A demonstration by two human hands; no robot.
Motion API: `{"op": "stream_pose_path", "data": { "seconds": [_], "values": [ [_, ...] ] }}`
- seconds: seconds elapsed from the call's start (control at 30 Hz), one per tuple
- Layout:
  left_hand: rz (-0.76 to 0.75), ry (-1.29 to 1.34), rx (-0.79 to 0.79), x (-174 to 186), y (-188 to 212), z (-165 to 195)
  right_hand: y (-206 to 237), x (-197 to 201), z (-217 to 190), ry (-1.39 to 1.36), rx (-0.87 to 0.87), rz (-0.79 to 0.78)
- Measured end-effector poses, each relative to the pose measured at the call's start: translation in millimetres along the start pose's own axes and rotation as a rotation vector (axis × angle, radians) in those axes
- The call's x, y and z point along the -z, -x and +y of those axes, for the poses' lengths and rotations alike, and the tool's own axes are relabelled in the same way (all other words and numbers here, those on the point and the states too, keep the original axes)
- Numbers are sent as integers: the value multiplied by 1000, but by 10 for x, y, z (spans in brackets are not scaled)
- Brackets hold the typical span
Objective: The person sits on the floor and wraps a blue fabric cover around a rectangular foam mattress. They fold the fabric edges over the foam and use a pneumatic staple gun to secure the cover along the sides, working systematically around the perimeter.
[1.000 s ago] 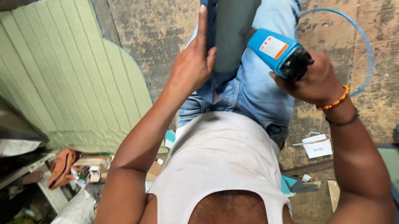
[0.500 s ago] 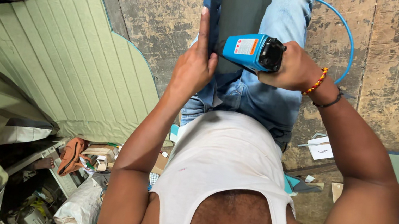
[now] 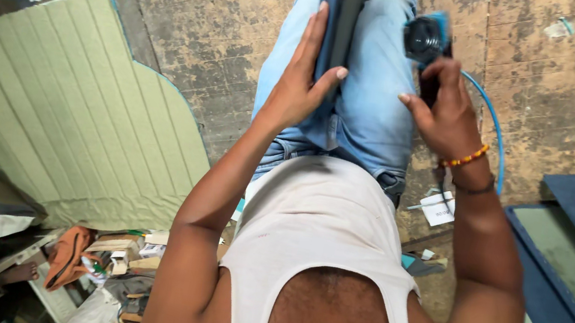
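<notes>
left hand (image 3: 300, 87) flat against dark blue board (image 3: 341, 18), fingers stretched up its face, thumb hooked over near edge; board upright on lap, between both hands. right hand (image 3: 445, 113) wrapped round grip of blue power tool (image 3: 426, 38), black nose just right of board; contact with board unclear. blue hose (image 3: 493, 131) curving from tool past right wrist. beaded bracelet (image 3: 464, 160) on that wrist. pale green ribbed panel (image 3: 53, 104) well left of left hand, on floor.
</notes>
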State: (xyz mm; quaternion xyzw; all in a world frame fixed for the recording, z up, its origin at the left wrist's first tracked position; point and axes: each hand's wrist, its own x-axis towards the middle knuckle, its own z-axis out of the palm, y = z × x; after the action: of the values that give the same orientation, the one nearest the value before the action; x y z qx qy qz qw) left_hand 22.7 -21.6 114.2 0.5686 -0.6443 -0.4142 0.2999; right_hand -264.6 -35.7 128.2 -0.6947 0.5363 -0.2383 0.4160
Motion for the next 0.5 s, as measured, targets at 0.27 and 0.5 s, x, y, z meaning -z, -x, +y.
{"op": "stream_pose_path", "data": {
  "seconds": [0.27, 0.5],
  "values": [
    [-13, 662, -41, -200, 554, -239, 735, -129, -270, -91, -241, -94],
    [81, 193, -212, -261, 1030, -225, 769, -530, -699, 66, -14, -55]
  ]
}}
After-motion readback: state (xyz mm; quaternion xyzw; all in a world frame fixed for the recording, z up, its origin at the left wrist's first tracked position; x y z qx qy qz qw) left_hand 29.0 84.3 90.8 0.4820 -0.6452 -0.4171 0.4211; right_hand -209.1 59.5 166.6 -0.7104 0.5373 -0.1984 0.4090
